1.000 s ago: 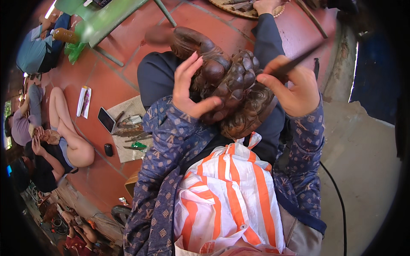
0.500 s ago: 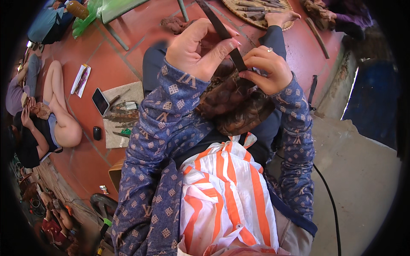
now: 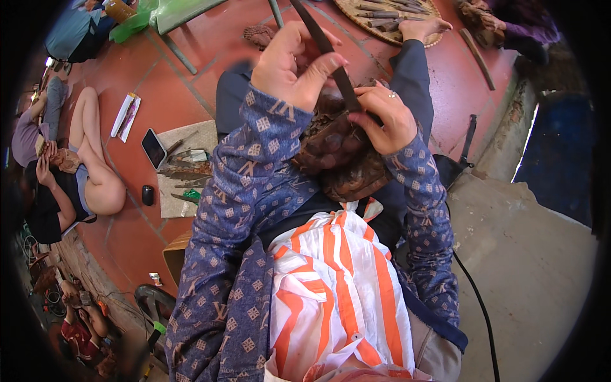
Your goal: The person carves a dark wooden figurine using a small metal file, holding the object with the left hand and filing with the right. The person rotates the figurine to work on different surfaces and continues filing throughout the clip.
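Observation:
A long, flat, dark strip (image 3: 345, 91), file-like in shape, slants down across the carving in my lap. My left hand (image 3: 289, 73) is closed around the strip's upper part, thumb pressed on its face. With thumb and fingers, my right hand (image 3: 389, 121) pinches the lower end. Beneath both hands rests a brown carved wooden piece (image 3: 334, 145) with rounded, bumpy relief, set between my legs. My hands and sleeve cover part of it. Whether the strip's lower tip touches the wood I cannot tell.
Left of me, a mat (image 3: 168, 207) holds several carving tools and a phone (image 3: 153, 149); a black mouse-like object (image 3: 147, 195) lies beside it. Ahead is a round woven tray (image 3: 344, 14) with tools. People sit at left and far right. A black cable (image 3: 474, 290) runs at right.
My right hand and the strip's lower end have shifted a little to the left. My left hand has moved slightly up, and both keep their hold.

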`<state>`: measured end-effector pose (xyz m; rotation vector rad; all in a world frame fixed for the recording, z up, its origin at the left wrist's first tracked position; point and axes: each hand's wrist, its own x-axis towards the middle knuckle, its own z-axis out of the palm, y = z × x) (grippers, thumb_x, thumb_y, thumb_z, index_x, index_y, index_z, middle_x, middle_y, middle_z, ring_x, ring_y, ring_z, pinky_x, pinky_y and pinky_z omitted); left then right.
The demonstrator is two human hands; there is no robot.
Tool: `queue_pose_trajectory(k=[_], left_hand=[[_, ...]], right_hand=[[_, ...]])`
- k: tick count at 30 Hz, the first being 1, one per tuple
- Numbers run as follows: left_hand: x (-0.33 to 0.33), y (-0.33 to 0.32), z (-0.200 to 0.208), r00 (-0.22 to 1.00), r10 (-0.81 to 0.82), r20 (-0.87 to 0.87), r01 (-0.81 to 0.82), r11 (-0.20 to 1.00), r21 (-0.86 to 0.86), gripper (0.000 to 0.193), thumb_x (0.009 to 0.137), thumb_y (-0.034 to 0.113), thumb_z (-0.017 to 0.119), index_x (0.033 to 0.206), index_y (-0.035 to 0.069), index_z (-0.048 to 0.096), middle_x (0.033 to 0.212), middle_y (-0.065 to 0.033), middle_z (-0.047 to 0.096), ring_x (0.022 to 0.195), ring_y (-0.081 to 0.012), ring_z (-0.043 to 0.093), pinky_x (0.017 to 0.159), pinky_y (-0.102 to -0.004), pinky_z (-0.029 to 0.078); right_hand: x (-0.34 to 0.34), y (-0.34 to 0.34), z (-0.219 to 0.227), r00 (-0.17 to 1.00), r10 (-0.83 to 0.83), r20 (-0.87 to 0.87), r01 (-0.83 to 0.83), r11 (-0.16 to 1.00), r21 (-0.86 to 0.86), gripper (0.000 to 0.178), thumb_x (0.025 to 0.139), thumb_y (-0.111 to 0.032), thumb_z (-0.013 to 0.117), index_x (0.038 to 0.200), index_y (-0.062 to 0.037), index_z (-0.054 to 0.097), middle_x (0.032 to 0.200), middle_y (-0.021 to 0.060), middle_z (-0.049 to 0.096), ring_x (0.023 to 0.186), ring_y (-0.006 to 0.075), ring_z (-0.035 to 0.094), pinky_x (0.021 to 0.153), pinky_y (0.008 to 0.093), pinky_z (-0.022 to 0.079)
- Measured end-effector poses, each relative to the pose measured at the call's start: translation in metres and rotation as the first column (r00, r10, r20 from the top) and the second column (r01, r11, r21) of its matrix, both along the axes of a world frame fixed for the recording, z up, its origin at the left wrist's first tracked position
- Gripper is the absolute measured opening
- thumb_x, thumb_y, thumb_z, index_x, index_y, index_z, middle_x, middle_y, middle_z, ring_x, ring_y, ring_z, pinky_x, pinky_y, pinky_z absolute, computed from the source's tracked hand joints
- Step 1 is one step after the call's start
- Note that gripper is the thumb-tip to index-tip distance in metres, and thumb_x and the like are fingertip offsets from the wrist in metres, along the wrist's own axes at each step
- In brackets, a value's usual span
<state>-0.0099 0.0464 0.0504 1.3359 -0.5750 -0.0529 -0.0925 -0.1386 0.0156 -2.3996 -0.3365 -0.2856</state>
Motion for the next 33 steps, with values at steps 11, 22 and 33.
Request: queue_pose_trajectory(k=[11,22,33], left_hand=[[0.013,0.002,0.000,0.999,0.052,-0.009,-0.052,0.997,0.058,0.022,0.091,0.008,0.067,0.106,0.000,0.054,0.093,-0.0078,0.066,0.085,-0.0179,0.070,0.065,-0.0259,0.059],[0.010,0.005,-0.006,0.996,-0.031,-0.083,0.034,0.999,0.035,0.023,0.091,0.008,0.067,0.107,0.001,0.052,0.094,-0.0097,0.066,0.086,-0.0191,0.069,0.065,-0.0266,0.060],[0.011,0.007,-0.016,0.995,-0.016,-0.094,0.014,1.000,-0.023,0.021,0.091,0.009,0.066,0.105,0.002,0.052,0.091,-0.0098,0.066,0.084,-0.0195,0.070,0.066,-0.0270,0.060]], right_hand=[[0.003,0.014,0.017,0.977,-0.166,-0.130,0.152,0.982,-0.112,0.020,0.080,-0.022,0.072,0.090,-0.0083,0.062,0.094,0.0104,0.064,0.091,0.0326,0.063,0.091,0.0425,0.050],[0.003,0.007,0.010,0.998,-0.015,0.067,0.019,0.998,-0.062,0.018,0.079,-0.021,0.073,0.087,-0.0091,0.063,0.084,0.0084,0.062,0.080,0.0313,0.062,0.066,0.0394,0.048],[0.002,0.006,0.013,0.986,0.069,0.151,-0.058,0.995,-0.076,0.018,0.079,-0.019,0.073,0.086,-0.0068,0.062,0.076,0.0101,0.061,0.073,0.0319,0.062,0.063,0.0398,0.048]])
